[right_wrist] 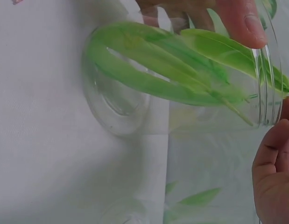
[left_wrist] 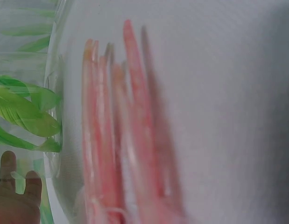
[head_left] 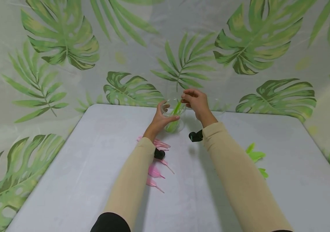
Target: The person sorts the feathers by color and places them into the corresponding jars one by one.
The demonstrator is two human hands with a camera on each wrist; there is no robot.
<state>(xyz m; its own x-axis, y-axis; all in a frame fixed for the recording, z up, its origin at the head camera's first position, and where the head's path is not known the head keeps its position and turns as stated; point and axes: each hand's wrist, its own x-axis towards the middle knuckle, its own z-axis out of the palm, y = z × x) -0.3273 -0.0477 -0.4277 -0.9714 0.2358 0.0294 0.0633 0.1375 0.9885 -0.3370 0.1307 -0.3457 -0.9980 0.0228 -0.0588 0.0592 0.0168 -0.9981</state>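
Note:
My left hand (head_left: pixel 160 120) grips a clear jar (head_left: pixel 179 126) around its upper part, thumb across the near side. Green feathers (right_wrist: pixel 149 70) lean inside the jar, seen through its wall in the right wrist view. At the jar's mouth my right hand (head_left: pixel 196 102) pinches the quill end of a green feather (right_wrist: pixel 223 51), most of which is inside the jar. Pink feathers (head_left: pixel 154 171) lie on the table beneath my left forearm, which partly covers them. Their quills (left_wrist: pixel 144 107) fill the middle of the left wrist view, blurred.
Loose green feathers (head_left: pixel 256 156) lie beside my right forearm, partly hidden by it. A second clear container (head_left: pixel 218 106) stands behind my right wrist at the back edge of the white table (head_left: pixel 95 145). A leaf-patterned cloth (head_left: pixel 135 58) hangs behind.

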